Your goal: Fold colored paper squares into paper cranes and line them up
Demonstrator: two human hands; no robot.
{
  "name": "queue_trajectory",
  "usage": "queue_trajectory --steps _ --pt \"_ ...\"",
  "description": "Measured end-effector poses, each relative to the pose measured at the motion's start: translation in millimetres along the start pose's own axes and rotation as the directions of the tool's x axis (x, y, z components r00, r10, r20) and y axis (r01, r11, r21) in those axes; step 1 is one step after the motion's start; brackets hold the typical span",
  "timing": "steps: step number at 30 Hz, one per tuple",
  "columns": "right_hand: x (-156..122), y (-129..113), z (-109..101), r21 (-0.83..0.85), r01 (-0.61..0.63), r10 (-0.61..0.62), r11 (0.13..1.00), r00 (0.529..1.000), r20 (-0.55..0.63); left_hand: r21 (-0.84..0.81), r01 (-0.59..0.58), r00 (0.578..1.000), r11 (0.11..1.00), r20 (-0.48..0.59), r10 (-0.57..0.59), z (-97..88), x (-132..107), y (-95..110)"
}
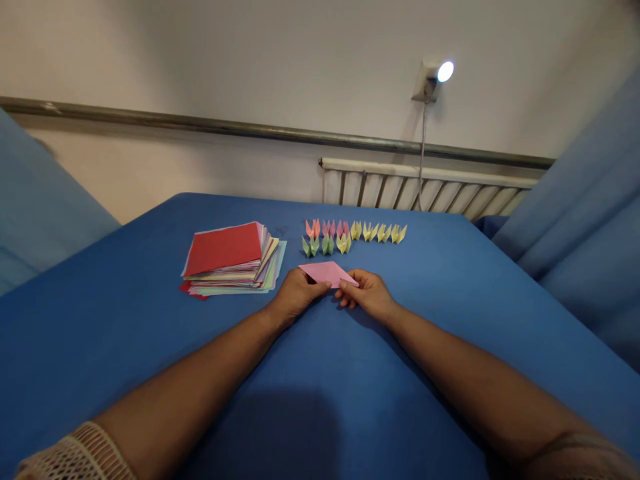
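A pink sheet of paper (pixel 326 272), folded into a pointed shape, lies on the blue table (pixel 150 347). My left hand (pixel 297 293) pinches its near left edge with thumb and fingers closed. My right hand (pixel 367 293) pinches its right tip with fingers closed. Both forearms reach in from the bottom of the view.
A stack of coloured paper sheets (pixel 230 261) with a red sheet on top lies left of my hands. Two rows of several small folded paper figures (pixel 350 235), pink, green and yellow, stand behind the pink sheet. A radiator (pixel 425 190) and a wall lamp (pixel 434 77) are beyond the table.
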State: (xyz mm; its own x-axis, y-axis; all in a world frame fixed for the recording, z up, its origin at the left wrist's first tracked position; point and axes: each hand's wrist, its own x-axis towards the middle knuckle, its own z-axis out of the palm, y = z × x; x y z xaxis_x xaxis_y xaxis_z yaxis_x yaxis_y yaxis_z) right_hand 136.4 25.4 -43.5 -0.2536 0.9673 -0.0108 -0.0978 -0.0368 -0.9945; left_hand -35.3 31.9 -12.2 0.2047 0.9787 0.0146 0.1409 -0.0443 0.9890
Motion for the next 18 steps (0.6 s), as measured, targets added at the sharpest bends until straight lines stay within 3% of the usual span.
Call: queue_trajectory --steps 8,18 --pt "0.4 -0.1 0.2 -0.018 0.000 0.000 1.000 1.000 -0.015 0.101 -0.040 0.999 0.994 -0.001 0.040 -1.0 0.4 0.2" --pt "1.1 -1.8 -1.6 0.001 -0.020 0.020 1.000 0.999 -0.035 0.045 -0.037 0.995 0.998 0.092 0.033 1.7 3.4 -9.3"
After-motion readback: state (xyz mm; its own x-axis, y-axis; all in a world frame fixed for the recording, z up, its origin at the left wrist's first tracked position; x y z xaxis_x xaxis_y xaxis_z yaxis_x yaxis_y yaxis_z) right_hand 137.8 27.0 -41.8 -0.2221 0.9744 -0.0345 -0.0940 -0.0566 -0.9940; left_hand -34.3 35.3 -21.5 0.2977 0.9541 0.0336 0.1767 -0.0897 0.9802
